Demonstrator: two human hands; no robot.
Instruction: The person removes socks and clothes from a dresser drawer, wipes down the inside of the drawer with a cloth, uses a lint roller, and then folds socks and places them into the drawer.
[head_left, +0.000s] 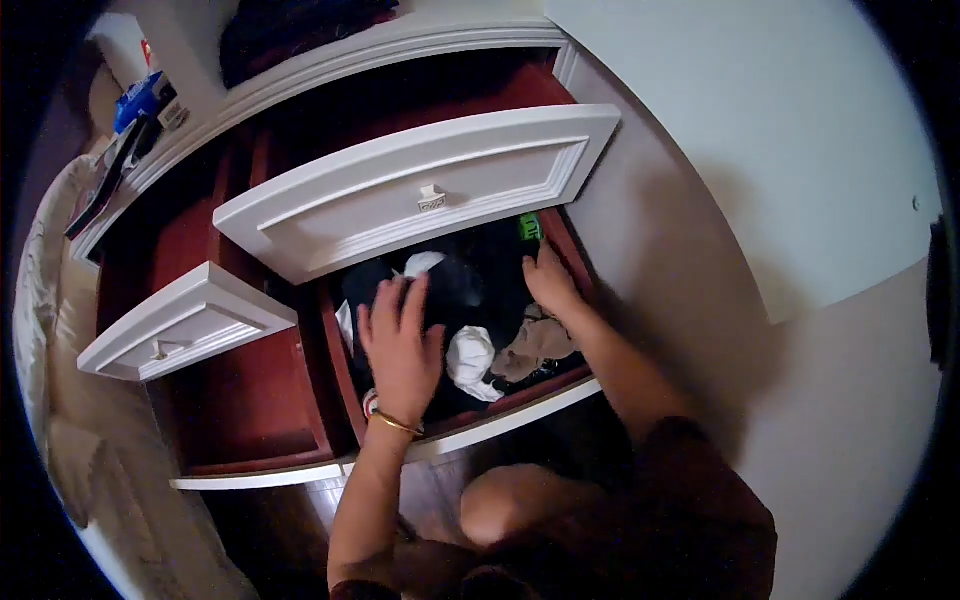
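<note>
The left hand (400, 345) is open, palm down with its fingers spread, over the left part of the lower drawer (505, 421); no item shows pinched in it, though whether the fingertips press on the dark clothing (490, 275) is unclear. The right hand (549, 282) reaches along the drawer's right edge, its index finger extended to the green-marked item (530, 227) near the far right corner of the visible interior, the other fingers loosely bent; whether it has hold of anything cannot be told. The dark clothing lies between the hands, with the white bundled cloth (471, 358) near the front edge, just right of the left hand, and the beige cloth (540, 343) beside it, toward the near right corner. A smaller white cloth (424, 264) lies beyond the left fingertips. The upper drawer front (500, 185) overhangs the rear, so both hands would do best kept low, moving in from the near edge rather than lifting into its lower rim. The green-marked item sits close to the side wall, so a fingertip pinch would suit it better than a full grasp. Soft, overlapping pieces probably drag one another; a flat left palm could steady the neighbours while the right fingers part the layers gently.
</note>
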